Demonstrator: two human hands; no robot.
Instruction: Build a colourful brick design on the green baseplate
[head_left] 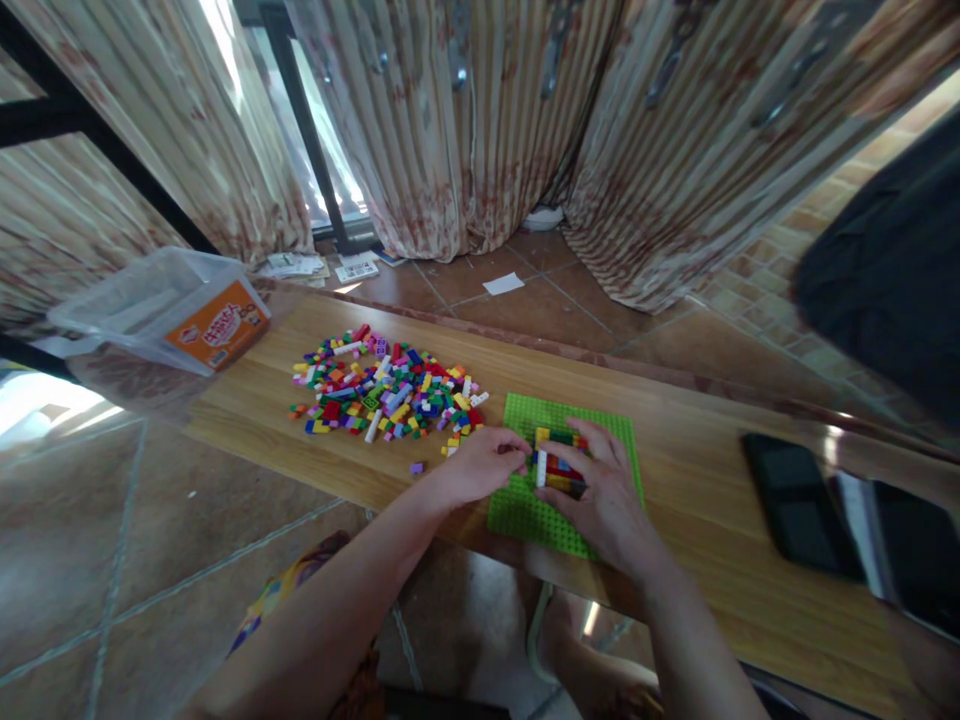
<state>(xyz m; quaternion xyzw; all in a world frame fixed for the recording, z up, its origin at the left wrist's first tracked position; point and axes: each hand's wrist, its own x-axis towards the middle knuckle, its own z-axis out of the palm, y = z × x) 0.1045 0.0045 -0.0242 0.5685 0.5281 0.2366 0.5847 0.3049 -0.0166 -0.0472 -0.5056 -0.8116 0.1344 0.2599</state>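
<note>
A bright green baseplate (pixel 517 512) lies on the wooden bench, and a small block build of toy bricks (pixel 562 464) in white, yellow, red, blue and dark colours stands on it. My right hand (pixel 611 490) curves over this build from the right, thumb at its near side and fingers at its far side. At the build's left edge, my left hand (pixel 484 464) has its thumb and fingertips pinched together. Whatever lies in that pinch is too small to make out. Part of the build is covered by the right fingers.
Left of the baseplate spreads a pile of loose toy bricks (pixel 397 393), with one purple brick (pixel 418 468) apart near the front edge. A clear plastic box (pixel 150 290) with an orange label stands at the bench's left end. Dark tablet-like devices (pixel 801 505) lie at the right.
</note>
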